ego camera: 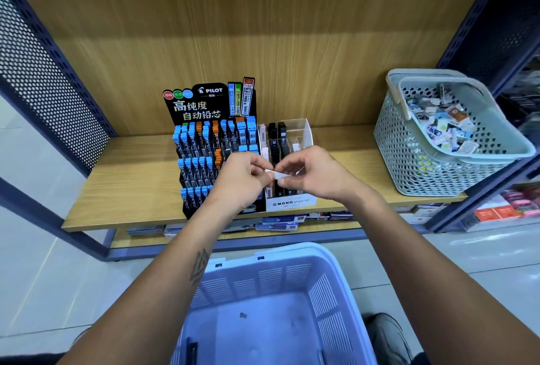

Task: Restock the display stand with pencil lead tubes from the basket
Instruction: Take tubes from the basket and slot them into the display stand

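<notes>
Shop floor, pale tile, wooden shelf [131, 177] in a dark metal rack. Nearest: lavender slotted plastic basket [271, 303], almost bare apart from one dark tube at its front wall. Above it, left hand [242, 179] and right hand [309, 173] meet; fingertips of both pinch one slim white lead tube [279, 174], held roughly level in front of the stands. Judged light, rigid, smooth, apt to slip; best taken by the long flat sides near mid-length. Behind: black tiered Pilot display stand [210, 148] of blue- and orange-capped tubes; clear Mono stand [292, 142] touching its right side. Far right: grey-green perforated basket [432, 157] of erasers.
</notes>
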### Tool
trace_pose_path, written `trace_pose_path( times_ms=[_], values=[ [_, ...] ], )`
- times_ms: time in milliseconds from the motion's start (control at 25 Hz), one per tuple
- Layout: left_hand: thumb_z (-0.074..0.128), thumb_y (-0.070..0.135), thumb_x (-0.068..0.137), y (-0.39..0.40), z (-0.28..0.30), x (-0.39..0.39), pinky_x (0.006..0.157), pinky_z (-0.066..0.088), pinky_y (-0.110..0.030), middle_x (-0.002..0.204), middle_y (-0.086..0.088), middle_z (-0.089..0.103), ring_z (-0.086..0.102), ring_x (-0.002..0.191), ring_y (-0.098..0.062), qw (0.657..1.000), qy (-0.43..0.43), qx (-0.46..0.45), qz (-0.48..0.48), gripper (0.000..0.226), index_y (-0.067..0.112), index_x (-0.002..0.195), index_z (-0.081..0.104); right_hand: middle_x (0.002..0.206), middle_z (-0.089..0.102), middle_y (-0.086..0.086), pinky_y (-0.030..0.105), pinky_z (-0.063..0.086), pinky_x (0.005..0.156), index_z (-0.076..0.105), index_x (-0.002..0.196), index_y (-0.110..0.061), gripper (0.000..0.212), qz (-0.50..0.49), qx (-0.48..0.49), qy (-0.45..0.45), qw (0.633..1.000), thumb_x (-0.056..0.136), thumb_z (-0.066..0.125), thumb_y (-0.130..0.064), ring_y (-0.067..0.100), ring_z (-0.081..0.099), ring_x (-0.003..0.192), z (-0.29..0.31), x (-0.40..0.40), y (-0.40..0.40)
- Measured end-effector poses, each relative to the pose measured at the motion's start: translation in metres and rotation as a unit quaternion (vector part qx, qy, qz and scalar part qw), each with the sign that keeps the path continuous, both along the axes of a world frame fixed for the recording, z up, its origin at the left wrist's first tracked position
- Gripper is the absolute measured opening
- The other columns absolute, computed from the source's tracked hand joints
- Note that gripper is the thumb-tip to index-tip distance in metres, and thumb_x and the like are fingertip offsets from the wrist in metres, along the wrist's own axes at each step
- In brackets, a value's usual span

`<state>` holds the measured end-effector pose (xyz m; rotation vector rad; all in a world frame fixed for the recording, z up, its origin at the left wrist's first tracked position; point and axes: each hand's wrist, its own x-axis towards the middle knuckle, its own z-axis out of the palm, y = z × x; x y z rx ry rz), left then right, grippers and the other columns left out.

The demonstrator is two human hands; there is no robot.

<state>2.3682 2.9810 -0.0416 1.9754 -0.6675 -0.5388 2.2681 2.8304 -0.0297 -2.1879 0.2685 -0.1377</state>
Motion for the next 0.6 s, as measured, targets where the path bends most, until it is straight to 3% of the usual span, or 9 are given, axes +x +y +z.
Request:
trace_pose_path(
  times_ms=[200, 280, 320, 400, 520, 600],
  values=[
    [0.070, 0.012, 0.094, -0.003, 0.003, -0.001, 0.079, 0.051, -0.035, 0.086, 0.001, 0.072, 0.065, 0.082, -0.020, 0.988, -0.124, 0.053, -0.079, 0.025, 0.019, 0.116, 0.060, 0.076, 0.063, 0.008, 0.023, 0.049, 0.065, 0.072, 0.102, -0.003, 0.023, -0.004, 0.062, 0.019, 0.998, 0.081, 0.077, 0.005, 0.011, 0.056, 0.066, -0.003, 0.000, -0.005],
    [0.069, 0.007, 0.093, -0.003, 0.005, -0.004, 0.072, 0.053, -0.034, 0.090, -0.001, 0.076, 0.068, 0.077, -0.021, 0.998, -0.036, 0.021, -0.045, 0.030, 0.013, 0.121, 0.059, 0.078, 0.056, 0.010, 0.028, 0.048, 0.064, 0.069, 0.113, -0.011, 0.038, -0.031, 0.122, 0.011, 0.992, 0.081, 0.077, 0.007, 0.017, 0.054, 0.065, -0.003, -0.002, -0.010],
    [0.067, 0.006, 0.094, -0.002, 0.007, -0.004, 0.059, 0.051, -0.030, 0.093, -0.004, 0.076, 0.065, 0.064, -0.018, 0.999, 0.043, 0.002, -0.020, 0.029, 0.009, 0.122, 0.060, 0.078, 0.056, 0.009, 0.030, 0.049, 0.066, 0.069, 0.116, -0.013, 0.040, -0.050, 0.146, -0.004, 0.988, 0.081, 0.077, 0.006, 0.017, 0.056, 0.064, -0.003, -0.002, -0.012],
    [0.060, 0.007, 0.099, 0.000, 0.008, -0.008, 0.037, 0.030, -0.022, 0.096, -0.013, 0.076, 0.041, 0.039, -0.011, 0.980, 0.197, -0.022, -0.001, 0.018, 0.002, 0.117, 0.062, 0.078, 0.061, 0.008, 0.033, 0.054, 0.071, 0.071, 0.112, -0.008, 0.036, -0.073, 0.194, -0.044, 0.977, 0.081, 0.077, 0.006, 0.017, 0.064, 0.065, -0.002, -0.004, -0.016],
    [0.047, 0.011, 0.106, -0.001, 0.005, -0.016, 0.034, 0.017, -0.018, 0.096, -0.023, 0.075, 0.026, 0.036, -0.007, 0.934, 0.347, -0.086, -0.027, 0.024, -0.007, 0.110, 0.061, 0.088, 0.070, 0.018, 0.039, 0.059, 0.083, 0.070, 0.110, -0.003, 0.032, -0.058, 0.264, -0.078, 0.960, 0.081, 0.075, 0.008, 0.027, 0.069, 0.079, -0.001, -0.007, -0.018],
    [0.052, 0.009, 0.104, -0.005, 0.001, -0.019, 0.032, 0.019, -0.016, 0.088, -0.022, 0.072, 0.028, 0.035, -0.006, 0.923, 0.367, -0.117, -0.018, 0.023, -0.010, 0.109, 0.064, 0.097, 0.070, 0.024, 0.043, 0.056, 0.090, 0.070, 0.114, -0.002, 0.035, -0.051, 0.276, -0.080, 0.957, 0.081, 0.074, 0.009, 0.032, 0.067, 0.088, 0.001, -0.009, -0.022]
  ],
)
